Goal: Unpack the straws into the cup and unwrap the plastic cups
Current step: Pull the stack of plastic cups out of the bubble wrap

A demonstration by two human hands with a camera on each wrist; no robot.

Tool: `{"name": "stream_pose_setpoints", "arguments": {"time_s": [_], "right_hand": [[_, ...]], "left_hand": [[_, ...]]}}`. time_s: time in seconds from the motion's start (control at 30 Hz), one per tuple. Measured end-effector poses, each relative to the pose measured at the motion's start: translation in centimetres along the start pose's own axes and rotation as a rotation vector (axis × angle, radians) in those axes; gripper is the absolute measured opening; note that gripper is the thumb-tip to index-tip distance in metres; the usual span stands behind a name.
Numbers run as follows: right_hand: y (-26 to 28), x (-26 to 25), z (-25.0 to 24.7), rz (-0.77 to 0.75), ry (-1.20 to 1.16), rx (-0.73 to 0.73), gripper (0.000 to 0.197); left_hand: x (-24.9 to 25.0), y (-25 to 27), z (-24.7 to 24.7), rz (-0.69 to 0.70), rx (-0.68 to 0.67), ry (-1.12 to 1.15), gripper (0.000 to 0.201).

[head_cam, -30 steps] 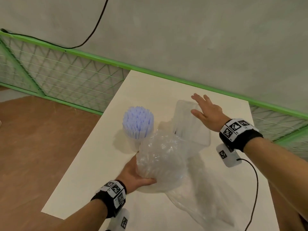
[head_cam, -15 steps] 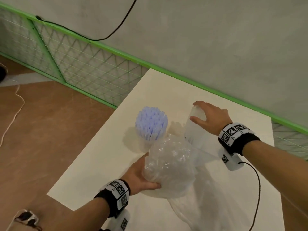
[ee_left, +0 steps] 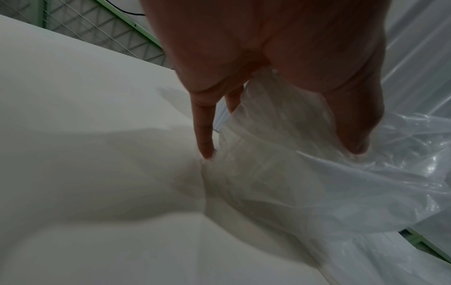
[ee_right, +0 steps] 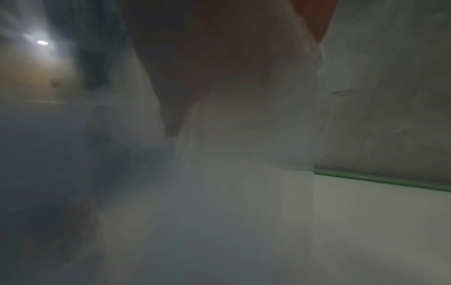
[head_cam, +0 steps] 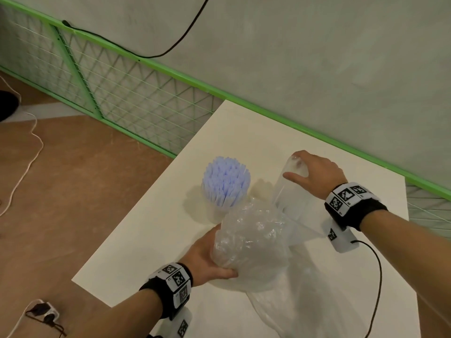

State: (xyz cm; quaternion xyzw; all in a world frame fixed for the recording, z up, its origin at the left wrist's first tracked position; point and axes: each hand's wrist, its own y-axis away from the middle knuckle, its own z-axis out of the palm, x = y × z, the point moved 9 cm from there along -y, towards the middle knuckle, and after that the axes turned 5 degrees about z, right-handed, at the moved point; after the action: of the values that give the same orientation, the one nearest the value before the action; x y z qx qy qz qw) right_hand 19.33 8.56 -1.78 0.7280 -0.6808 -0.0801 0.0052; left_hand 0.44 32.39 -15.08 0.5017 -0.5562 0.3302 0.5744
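Clear, crinkled film makes up the biggest thing on the white tabletop (head_cam: 151,235): the plastic wrap (head_cam: 251,250), bunched into a ball at the near middle, its loose tail trailing off toward the near right. It looks featherlight, limp and slippery, so I would take it by a gathered fistful rather than a flat edge. The left hand (head_cam: 207,254) does just that, fingers and thumb curled round the near left side of the bunch.

Next in size is the stack of plastic cups (head_cam: 290,191), standing upside down just beyond the wrap with film still draped at its foot. Thin clear walls like these will flex and may crack if squeezed; the stiffer top end seems the safest hold. The right hand (head_cam: 314,173) clasps that top end, fingers wrapped over it.

Smallest, to the left, is the cup (head_cam: 214,211) packed with pale blue straws (head_cam: 225,180), light and easily tipped.

No brand, label or writing can be read on any of these.
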Motion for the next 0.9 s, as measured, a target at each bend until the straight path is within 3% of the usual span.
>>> {"name": "stream_pose_setpoints", "arguments": {"time_s": [0.17, 0.3, 0.4, 0.5, 0.57, 0.6, 0.73, 0.9], "right_hand": [[-0.6, 0.2, -0.7, -0.011, -0.124, -0.024, 0.043], [0.0, -0.3, 0.5, -0.091, -0.037, -0.182, 0.056], [1.2, -0.7, -1.9, -0.127, -0.072, -0.024, 0.062], [4.8, -1.5, -6.4, -0.183, -0.277, 0.228, 0.044], [8.3, -1.6, -8.4, -0.198, -0.452, 0.315, 0.031], [10.1, -1.7, -8.9, -0.189, -0.523, 0.323, 0.035], [17.0, -1.8, -7.8, -0.117, -0.68, 0.262, 0.047], [21.9, -2.6, -1.6, 0.007, -0.756, 0.055, 0.048]], "left_hand": [[0.0, 0.1, 0.0, 0.003, 0.003, 0.012, 0.082], [-0.1, 0.1, -0.1, 0.0, 0.004, 0.011, 0.083], [0.0, 0.0, -0.1, 0.01, -0.001, 0.004, 0.083], [-0.1, 0.1, 0.0, 0.018, 0.0, -0.006, 0.083], [-0.4, 0.0, -0.1, 0.009, 0.005, -0.021, 0.085], [-0.5, 0.0, -0.1, 0.008, 0.006, -0.028, 0.087], [-1.0, -0.1, -0.2, 0.006, -0.003, -0.063, 0.093], [-1.0, -0.1, -0.1, -0.004, -0.005, -0.063, 0.084]]}}
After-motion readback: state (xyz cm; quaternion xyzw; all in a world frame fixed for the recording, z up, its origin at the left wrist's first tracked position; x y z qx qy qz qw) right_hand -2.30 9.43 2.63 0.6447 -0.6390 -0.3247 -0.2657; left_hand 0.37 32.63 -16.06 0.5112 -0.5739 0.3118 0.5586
